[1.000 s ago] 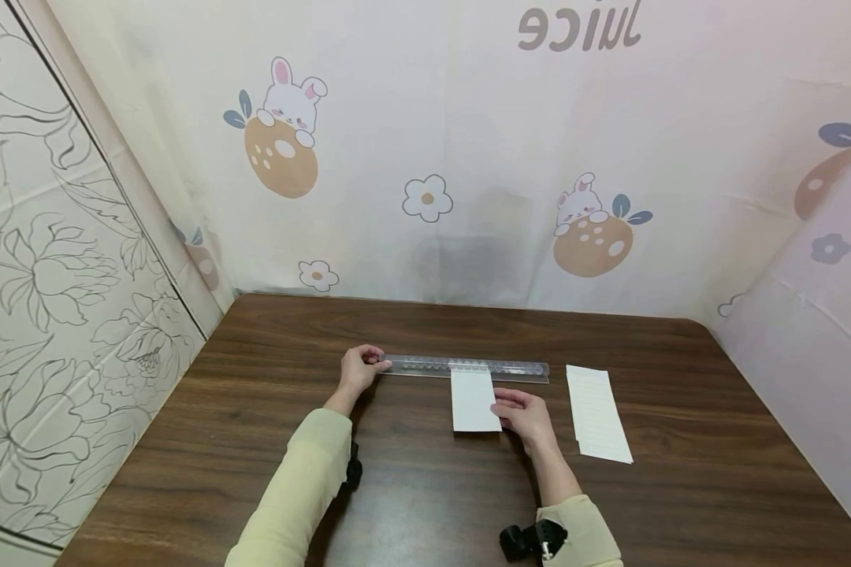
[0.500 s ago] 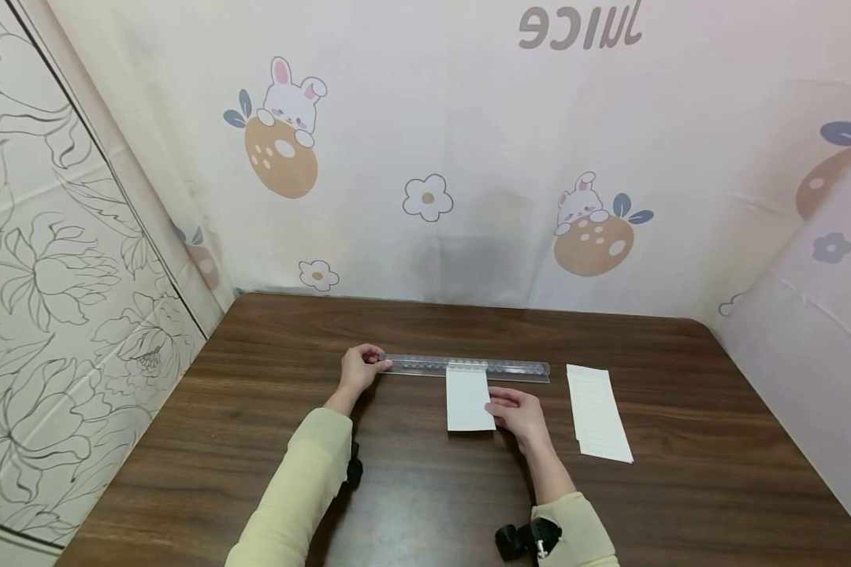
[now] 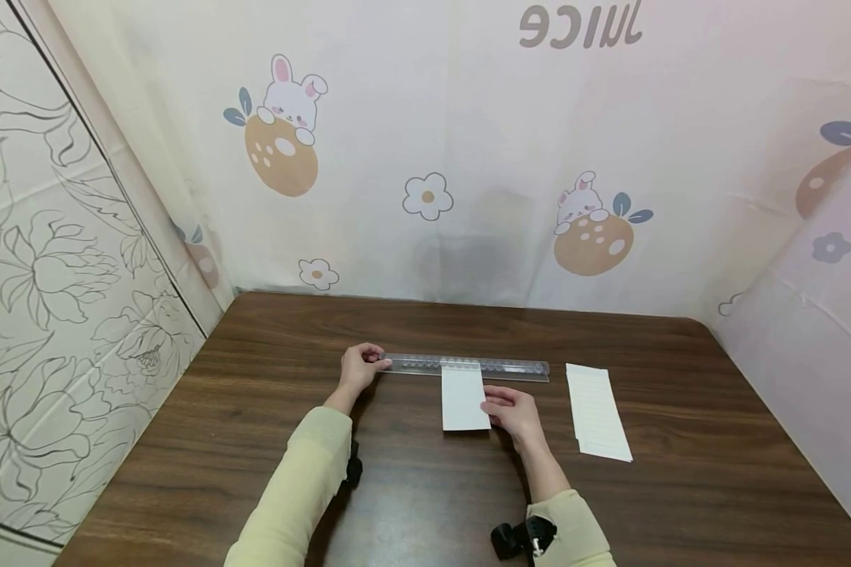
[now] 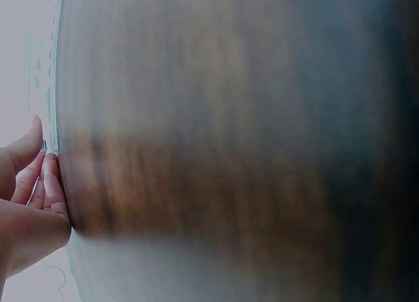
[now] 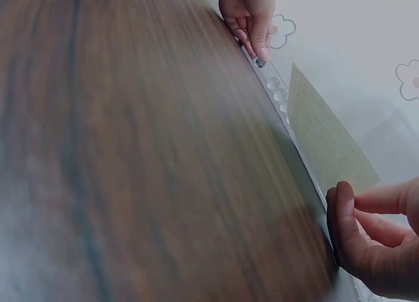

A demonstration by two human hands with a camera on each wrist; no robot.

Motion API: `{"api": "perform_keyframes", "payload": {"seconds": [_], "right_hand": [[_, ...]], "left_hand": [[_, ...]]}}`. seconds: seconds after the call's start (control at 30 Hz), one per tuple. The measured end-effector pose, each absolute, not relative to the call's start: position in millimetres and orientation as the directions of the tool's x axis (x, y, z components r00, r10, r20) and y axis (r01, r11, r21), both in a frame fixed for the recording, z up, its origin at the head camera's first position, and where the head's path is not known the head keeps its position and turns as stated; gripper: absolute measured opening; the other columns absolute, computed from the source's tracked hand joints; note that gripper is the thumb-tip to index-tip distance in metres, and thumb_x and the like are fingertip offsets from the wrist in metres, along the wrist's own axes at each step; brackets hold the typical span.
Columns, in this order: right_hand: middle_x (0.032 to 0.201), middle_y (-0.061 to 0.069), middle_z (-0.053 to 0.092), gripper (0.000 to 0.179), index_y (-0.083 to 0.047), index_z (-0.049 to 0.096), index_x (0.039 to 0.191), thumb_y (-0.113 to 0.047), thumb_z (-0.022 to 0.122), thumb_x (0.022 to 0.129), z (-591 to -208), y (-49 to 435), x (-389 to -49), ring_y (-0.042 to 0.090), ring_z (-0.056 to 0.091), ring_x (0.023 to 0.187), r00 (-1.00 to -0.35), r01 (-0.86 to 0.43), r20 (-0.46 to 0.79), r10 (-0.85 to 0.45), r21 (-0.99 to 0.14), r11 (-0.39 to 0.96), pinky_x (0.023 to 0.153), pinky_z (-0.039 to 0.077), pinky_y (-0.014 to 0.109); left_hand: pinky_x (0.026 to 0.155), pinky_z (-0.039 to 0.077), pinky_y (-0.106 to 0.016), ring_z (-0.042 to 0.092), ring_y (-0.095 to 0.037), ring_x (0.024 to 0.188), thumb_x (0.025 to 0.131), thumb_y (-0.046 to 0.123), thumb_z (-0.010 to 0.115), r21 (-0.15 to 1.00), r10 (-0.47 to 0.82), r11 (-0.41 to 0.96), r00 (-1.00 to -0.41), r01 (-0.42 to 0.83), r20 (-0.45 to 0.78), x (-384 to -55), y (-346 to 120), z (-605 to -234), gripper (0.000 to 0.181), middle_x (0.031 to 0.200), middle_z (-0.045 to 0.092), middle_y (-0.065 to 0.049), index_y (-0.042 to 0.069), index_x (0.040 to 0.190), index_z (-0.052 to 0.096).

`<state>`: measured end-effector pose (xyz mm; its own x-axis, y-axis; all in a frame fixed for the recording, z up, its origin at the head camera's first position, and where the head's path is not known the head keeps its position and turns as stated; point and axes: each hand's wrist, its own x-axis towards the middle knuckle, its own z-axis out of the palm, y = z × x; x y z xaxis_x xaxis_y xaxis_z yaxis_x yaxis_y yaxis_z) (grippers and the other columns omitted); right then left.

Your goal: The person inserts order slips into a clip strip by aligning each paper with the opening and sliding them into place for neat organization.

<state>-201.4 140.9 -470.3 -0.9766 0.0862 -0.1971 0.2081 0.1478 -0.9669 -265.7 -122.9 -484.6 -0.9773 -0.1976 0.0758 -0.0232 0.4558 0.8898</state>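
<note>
A long clear plastic strip (image 3: 507, 368) with a row of round bumps lies across the table. My left hand (image 3: 358, 368) pinches its left end between thumb and fingers. In the left wrist view, that hand (image 4: 33, 190) is at the strip's end. A white rectangular paper slip (image 3: 464, 400) has its top edge on the strip, its lower part toward me. My right hand (image 3: 514, 411) pinches the slip's right edge. Seen from the right wrist, the paper slip (image 5: 327, 135) stands tilted up from the strip, with the thumb and fingertips at its near corner.
A stack of white slips (image 3: 599, 413), slightly fanned, lies on the brown wooden table (image 3: 411, 488) right of the strip. Behind the table hangs a printed curtain (image 3: 369, 228). A flower-patterned panel (image 3: 50, 299) stands to the left.
The paper slip and my right hand have slid a little to the left along the strip. My left hand and the strip have stayed in place.
</note>
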Motion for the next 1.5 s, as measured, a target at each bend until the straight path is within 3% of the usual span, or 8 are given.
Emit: {"api": "perform_keyframes", "payload": {"seconds": [0.37,1.5], "right_hand": [[0.085,0.014,0.063,0.033,0.012,0.056,0.108,0.007,0.062,0.077,-470,135,-203,0.007,0.056,0.065,-0.978,0.203,-0.195,0.076,-0.971,0.126,0.055,0.046,0.022],[0.081,0.012,0.063,0.030,0.011,0.058,0.105,0.007,0.063,0.076,-473,113,-204,0.009,0.057,0.065,-0.979,0.201,-0.194,0.069,-0.973,0.116,0.056,0.047,0.024]], "left_hand": [[0.068,0.043,-0.031,0.053,-0.019,0.074,0.073,0.009,0.073,0.891,-0.202,0.453,-0.977,-0.025,0.075,-266,-123,-483,0.016,0.076,0.058,-0.007,0.000,0.082,0.063],[0.066,0.043,-0.031,0.052,-0.019,0.073,0.072,0.007,0.073,0.898,-0.197,0.440,-0.977,-0.010,0.085,-264,-123,-482,0.016,0.076,0.058,-0.007,-0.001,0.082,0.064]]}}
